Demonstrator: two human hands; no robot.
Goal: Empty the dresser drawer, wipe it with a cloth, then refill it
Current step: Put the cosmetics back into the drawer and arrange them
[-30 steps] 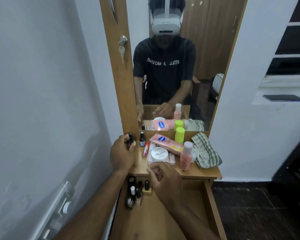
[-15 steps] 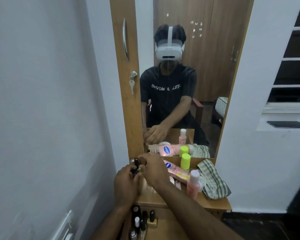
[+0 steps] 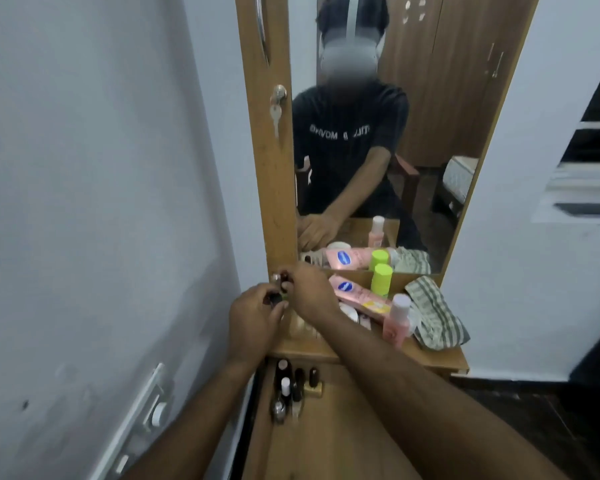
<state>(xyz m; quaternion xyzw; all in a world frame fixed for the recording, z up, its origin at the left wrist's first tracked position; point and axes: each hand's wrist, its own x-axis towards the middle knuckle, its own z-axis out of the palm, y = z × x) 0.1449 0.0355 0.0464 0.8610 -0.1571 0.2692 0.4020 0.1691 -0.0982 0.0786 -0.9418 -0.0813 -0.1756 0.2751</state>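
Wooden drawer point(image 3: 329, 441) is pulled out, with small bottles point(image 3: 293, 388) standing in its back left corner. Up on the table point(image 3: 426, 355), the left hand point(image 3: 253, 317) and right hand point(image 3: 309, 289) together pinch a little dark bottle point(image 3: 277, 296).

Drawer point(image 3: 343, 445): bare floor right of small bottles point(image 3: 293, 386) at left wall. Dresser top point(image 3: 430, 355) crowded: pink bottle point(image 3: 395, 320), tube point(image 3: 354, 292), green bottle point(image 3: 381, 278), cloth point(image 3: 433, 317)
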